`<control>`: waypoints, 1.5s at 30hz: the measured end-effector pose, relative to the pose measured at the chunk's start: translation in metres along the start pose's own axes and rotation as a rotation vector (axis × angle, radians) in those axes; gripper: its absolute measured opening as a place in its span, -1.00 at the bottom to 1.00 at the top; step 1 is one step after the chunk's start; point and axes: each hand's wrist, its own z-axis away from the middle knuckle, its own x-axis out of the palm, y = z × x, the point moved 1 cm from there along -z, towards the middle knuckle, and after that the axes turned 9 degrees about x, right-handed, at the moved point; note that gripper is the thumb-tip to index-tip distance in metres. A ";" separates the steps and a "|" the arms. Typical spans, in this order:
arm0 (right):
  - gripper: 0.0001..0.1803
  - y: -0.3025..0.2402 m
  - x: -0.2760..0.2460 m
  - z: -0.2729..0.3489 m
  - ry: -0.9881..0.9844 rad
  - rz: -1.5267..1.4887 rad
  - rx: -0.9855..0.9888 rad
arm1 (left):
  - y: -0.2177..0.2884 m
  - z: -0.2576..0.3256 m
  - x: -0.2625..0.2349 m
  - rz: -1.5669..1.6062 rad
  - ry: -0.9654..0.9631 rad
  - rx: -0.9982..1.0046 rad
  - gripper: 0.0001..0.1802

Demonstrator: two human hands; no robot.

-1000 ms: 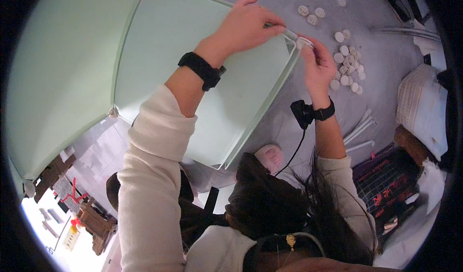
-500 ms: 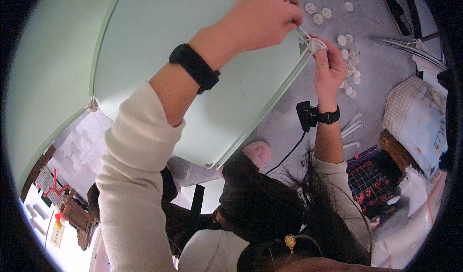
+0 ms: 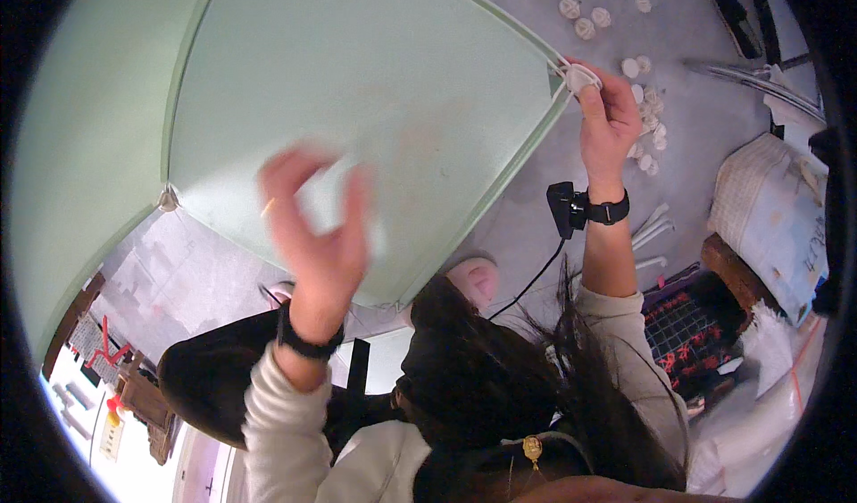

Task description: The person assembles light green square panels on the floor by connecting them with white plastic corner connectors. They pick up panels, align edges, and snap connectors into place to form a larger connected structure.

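At the right corner of a pale green panel, my right hand pinches a white round connector between thumb and fingers. The connector sits where two of the panel's edges meet. Blurred by motion, my left hand hovers over the panel's near part with thumb and fingers apart and nothing between them. Another connector joins the panel's left corner to a second green panel, which stands along the left side.
Several loose white connectors lie on the grey floor beyond my right hand. White rods lie nearer, beside my right forearm. A woven bag and a dark red-patterned cloth are at the right. A dark shoe lies far right.
My left hand has left the right corner and swung back toward me, its fingers now apart. My right hand has stayed on the connector there.
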 end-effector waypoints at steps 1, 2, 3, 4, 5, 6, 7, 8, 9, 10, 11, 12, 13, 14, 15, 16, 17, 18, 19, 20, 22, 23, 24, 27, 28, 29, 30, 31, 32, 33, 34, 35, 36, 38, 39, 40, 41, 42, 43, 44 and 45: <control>-0.73 0.000 0.000 0.000 -0.007 0.019 -0.009 | -0.006 0.028 -0.014 0.097 0.183 -0.223 -0.80; -0.73 -0.001 0.000 0.000 -0.011 0.017 -0.011 | -0.010 0.056 -0.025 0.263 0.316 -0.404 -0.83; -0.73 -0.001 0.001 0.001 -0.026 0.008 -0.020 | -0.009 0.085 -0.039 0.242 0.283 -0.689 -0.81; -0.73 -0.002 0.001 0.000 -0.034 -0.004 -0.014 | -0.012 0.107 -0.045 0.221 0.274 -0.939 -0.79; -0.74 -0.002 0.002 0.001 -0.042 0.005 -0.040 | -0.013 0.126 -0.050 0.331 0.265 -1.123 -0.78; -0.74 -0.003 0.002 0.000 -0.041 0.011 -0.051 | -0.014 0.139 -0.051 0.437 0.290 -1.114 -0.77; -0.74 -0.004 0.003 0.000 -0.043 0.016 -0.048 | -0.015 0.150 -0.052 0.486 0.339 -1.248 -0.77; -0.75 -0.005 0.003 -0.001 -0.041 0.032 -0.062 | -0.016 0.155 -0.050 0.622 0.297 -1.206 -0.77; -0.75 -0.005 0.004 -0.001 -0.037 0.047 -0.064 | -0.015 0.159 -0.048 0.734 0.267 -1.223 -0.77; -0.75 -0.006 0.004 -0.001 -0.048 0.052 -0.090 | -0.015 0.160 -0.046 0.885 0.248 -1.193 -0.77; -0.75 -0.006 0.004 -0.001 -0.042 0.051 -0.070 | -0.015 0.160 -0.044 0.898 0.232 -1.218 -0.76; -0.75 -0.006 0.004 -0.001 -0.047 0.041 -0.072 | -0.016 0.158 -0.041 0.951 0.222 -1.199 -0.74; -0.75 -0.007 0.004 -0.001 -0.047 0.027 -0.067 | -0.014 0.156 -0.040 1.029 0.197 -1.143 -0.72; -0.75 -0.007 0.004 -0.001 -0.044 0.039 -0.060 | -0.014 0.155 -0.039 0.984 0.203 -1.180 -0.72; -0.75 -0.006 0.004 -0.001 -0.038 0.044 -0.055 | -0.013 0.153 -0.039 0.968 0.201 -1.171 -0.72; -0.76 -0.006 0.004 -0.001 -0.034 0.046 -0.047 | -0.011 0.152 -0.039 0.949 0.199 -1.166 -0.72; -0.76 -0.006 0.004 0.000 -0.039 0.035 -0.043 | -0.009 0.151 -0.040 0.959 0.220 -1.156 -0.72; -0.76 -0.006 0.003 0.000 -0.043 0.024 -0.042 | -0.008 0.150 -0.041 0.926 0.219 -1.164 -0.72; -0.76 -0.006 0.003 -0.001 -0.044 0.014 -0.041 | -0.007 0.149 -0.040 0.926 0.234 -1.168 -0.72; -0.76 -0.005 0.003 -0.001 -0.045 0.016 -0.047 | -0.006 0.149 -0.040 0.958 0.258 -1.161 -0.72; -0.76 -0.005 0.003 -0.001 -0.053 0.019 -0.058 | -0.005 0.149 -0.040 0.941 0.249 -1.152 -0.72; -0.76 -0.005 0.003 -0.001 -0.049 0.010 -0.046 | -0.005 0.149 -0.040 0.989 0.259 -1.106 -0.72; -0.76 -0.005 0.003 -0.001 -0.044 0.002 -0.033 | -0.005 0.150 -0.041 0.945 0.247 -1.136 -0.71; -0.75 -0.005 0.003 -0.002 -0.046 0.008 -0.035 | -0.007 0.152 -0.043 0.955 0.218 -1.131 -0.69; -0.75 -0.005 0.003 -0.002 -0.049 0.012 -0.043 | -0.008 0.152 -0.044 0.962 0.200 -1.135 -0.68; -0.75 -0.005 0.003 -0.002 -0.048 0.010 -0.045 | -0.008 0.153 -0.044 1.000 0.202 -1.144 -0.66; -0.75 -0.005 0.003 -0.002 -0.048 0.009 -0.046 | -0.009 0.154 -0.045 0.968 0.182 -1.137 -0.66; -0.75 -0.004 0.002 -0.002 -0.046 0.005 -0.038 | -0.009 0.154 -0.045 0.968 0.181 -1.136 -0.67; -0.75 -0.004 0.002 -0.002 -0.046 0.016 -0.045 | -0.009 0.154 -0.045 1.018 0.200 -1.119 -0.67; -0.75 -0.004 0.002 -0.003 -0.044 0.025 -0.045 | -0.009 0.154 -0.045 0.951 0.198 -1.135 -0.68; -0.75 -0.004 0.002 -0.003 -0.049 0.029 -0.048 | -0.008 0.154 -0.045 0.936 0.215 -1.135 -0.70; -0.75 -0.004 0.002 -0.002 -0.046 0.037 -0.041 | -0.008 0.154 -0.045 0.918 0.233 -1.136 -0.71; -0.75 -0.004 0.002 -0.003 -0.048 0.039 -0.042 | -0.008 0.153 -0.044 0.916 0.221 -1.144 -0.71; -0.76 -0.004 0.002 -0.003 -0.050 0.034 -0.052 | -0.009 0.152 -0.042 0.921 0.218 -1.177 -0.71; -0.76 -0.004 0.002 -0.003 -0.048 0.028 -0.062 | -0.009 0.152 -0.041 0.912 0.211 -1.155 -0.72; -0.76 -0.004 0.002 -0.003 -0.050 0.020 -0.067 | -0.009 0.152 -0.040 0.907 0.228 -1.154 -0.72; -0.76 -0.004 0.002 -0.003 -0.047 0.026 -0.063 | -0.010 0.152 -0.039 0.956 0.241 -1.114 -0.72; -0.76 -0.004 0.002 -0.003 -0.048 0.032 -0.057 | -0.011 0.152 -0.039 0.897 0.233 -1.149 -0.72; -0.76 -0.004 0.002 -0.003 -0.048 0.037 -0.051 | -0.012 0.152 -0.038 0.893 0.221 -1.146 -0.72; -0.76 -0.004 0.002 -0.003 -0.048 0.033 -0.051 | -0.012 0.152 -0.037 0.917 0.223 -1.131 -0.72; -0.77 -0.005 0.002 -0.003 -0.048 0.029 -0.052 | -0.013 0.153 -0.037 0.889 0.218 -1.152 -0.72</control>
